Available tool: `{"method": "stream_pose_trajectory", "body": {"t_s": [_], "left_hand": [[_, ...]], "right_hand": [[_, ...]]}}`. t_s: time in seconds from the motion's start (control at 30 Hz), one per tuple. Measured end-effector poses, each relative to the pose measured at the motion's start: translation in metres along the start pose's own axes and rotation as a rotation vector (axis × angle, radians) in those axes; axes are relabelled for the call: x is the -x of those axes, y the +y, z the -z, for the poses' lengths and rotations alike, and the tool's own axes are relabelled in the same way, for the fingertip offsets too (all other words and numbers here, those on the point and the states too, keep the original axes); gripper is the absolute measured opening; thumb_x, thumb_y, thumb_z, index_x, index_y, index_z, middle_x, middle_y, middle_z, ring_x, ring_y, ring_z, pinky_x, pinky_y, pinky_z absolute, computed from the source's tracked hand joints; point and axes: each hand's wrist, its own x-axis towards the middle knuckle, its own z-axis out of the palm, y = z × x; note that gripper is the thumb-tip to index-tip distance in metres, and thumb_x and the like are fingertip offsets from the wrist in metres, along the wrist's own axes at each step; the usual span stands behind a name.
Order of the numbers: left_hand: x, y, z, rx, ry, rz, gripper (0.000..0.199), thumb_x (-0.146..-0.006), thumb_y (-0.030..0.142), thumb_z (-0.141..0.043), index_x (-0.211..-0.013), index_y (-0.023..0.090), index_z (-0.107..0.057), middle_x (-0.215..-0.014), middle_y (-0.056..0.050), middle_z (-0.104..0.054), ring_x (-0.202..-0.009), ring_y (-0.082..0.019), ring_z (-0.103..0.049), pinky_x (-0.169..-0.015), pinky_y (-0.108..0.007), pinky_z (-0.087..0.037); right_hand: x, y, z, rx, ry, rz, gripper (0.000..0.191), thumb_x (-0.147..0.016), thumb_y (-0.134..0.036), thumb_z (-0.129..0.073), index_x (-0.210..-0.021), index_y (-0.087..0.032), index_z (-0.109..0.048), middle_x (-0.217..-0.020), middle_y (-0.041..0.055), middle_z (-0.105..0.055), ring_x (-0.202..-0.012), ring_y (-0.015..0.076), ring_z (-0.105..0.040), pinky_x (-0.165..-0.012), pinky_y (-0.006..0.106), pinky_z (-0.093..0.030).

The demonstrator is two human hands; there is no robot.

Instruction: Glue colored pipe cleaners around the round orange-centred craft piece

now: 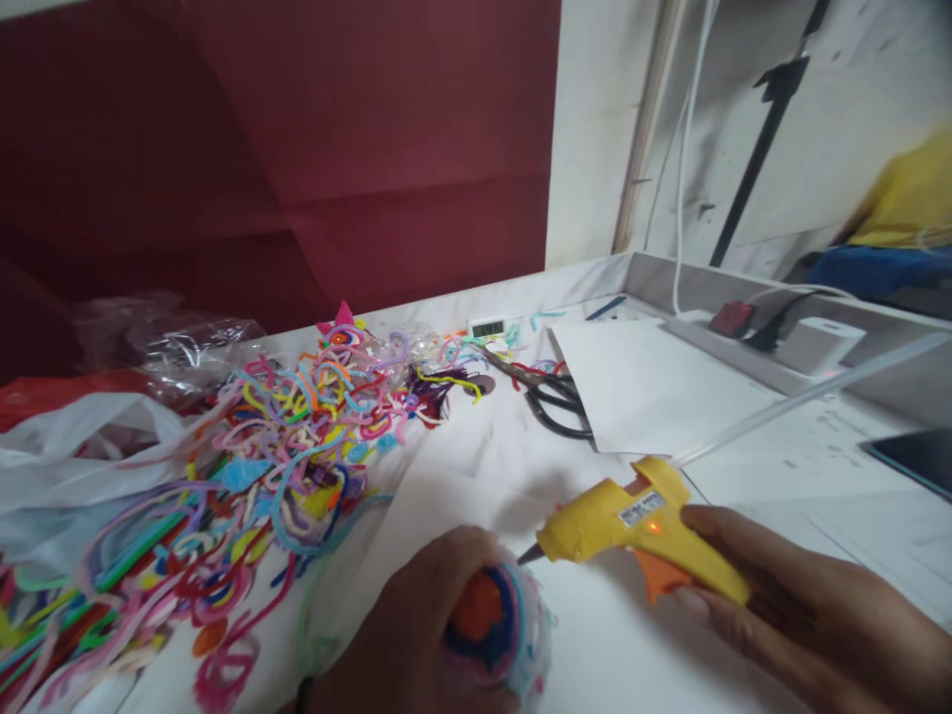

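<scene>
L grip: our L hand (406,615) curled abt. round piece (476,613)
R grip: our R hand (833,605) wrapped glue gun (595,518) handle
Axis: nozzle (531,554) pointed L twd piece's upper-R edge

A maroon panel (416,149) stands left of a black pole (754,164).

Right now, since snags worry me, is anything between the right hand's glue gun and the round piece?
Nothing visible. The nozzle of the glue gun points at the edge of the round piece, with the left hand beside that spot. Whether nozzle and piece touch, I cannot tell.
</scene>
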Motion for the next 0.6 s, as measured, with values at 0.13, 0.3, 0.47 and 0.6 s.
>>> {"method": "stream_pose_trajectory", "body": {"t_s": [0.13, 0.3, 0.47, 0.6], "left_hand": [[-0.002, -0.001, 0.0, 0.017, -0.02, 0.021, 0.068, -0.054, 0.011, -0.071, -0.118, 0.031, -0.055, -0.121, -0.001, -0.064, -0.109, -0.027, -0.062, -0.092, -0.031, -0.052], [0.0, -0.005, -0.003, 0.047, -0.041, 0.053, 0.078, -0.055, 0.01, -0.071, -0.126, 0.032, -0.049, -0.128, -0.002, -0.06, -0.114, -0.028, -0.058, -0.101, -0.036, -0.047], [0.002, -0.008, -0.004, 0.044, -0.051, 0.073, 0.082, -0.054, 0.009, -0.071, -0.129, 0.033, -0.046, -0.129, -0.002, -0.058, -0.117, -0.029, -0.057, -0.103, -0.039, -0.045], [0.005, -0.014, -0.007, 0.017, -0.026, 0.041, 0.087, -0.053, 0.008, -0.074, -0.13, 0.036, -0.045, -0.132, 0.0, -0.057, -0.119, -0.03, -0.056, -0.105, -0.039, -0.044]], "right_hand": [[0.005, -0.012, -0.004, -0.126, -0.087, -0.036, 0.037, -0.079, -0.05, -0.065, -0.107, -0.027, -0.073, -0.09, 0.0067, -0.077, -0.081, 0.0303, -0.073, -0.058, 0.032, -0.063], [0.003, -0.011, -0.008, -0.176, -0.072, -0.022, 0.039, -0.08, -0.053, -0.062, -0.106, -0.026, -0.073, -0.097, 0.0081, -0.076, -0.083, 0.0298, -0.073, -0.059, 0.031, -0.062], [0.001, -0.011, -0.01, -0.163, -0.064, -0.003, 0.039, -0.086, -0.051, -0.057, -0.111, -0.025, -0.07, -0.104, 0.0094, -0.075, -0.087, 0.0293, -0.073, -0.062, 0.033, -0.062], [0.001, -0.011, -0.01, -0.14, -0.064, 0.021, 0.039, -0.083, -0.05, -0.061, -0.111, -0.025, -0.07, -0.1, 0.0093, -0.075, -0.081, 0.0285, -0.073, -0.057, 0.032, -0.061]]}}
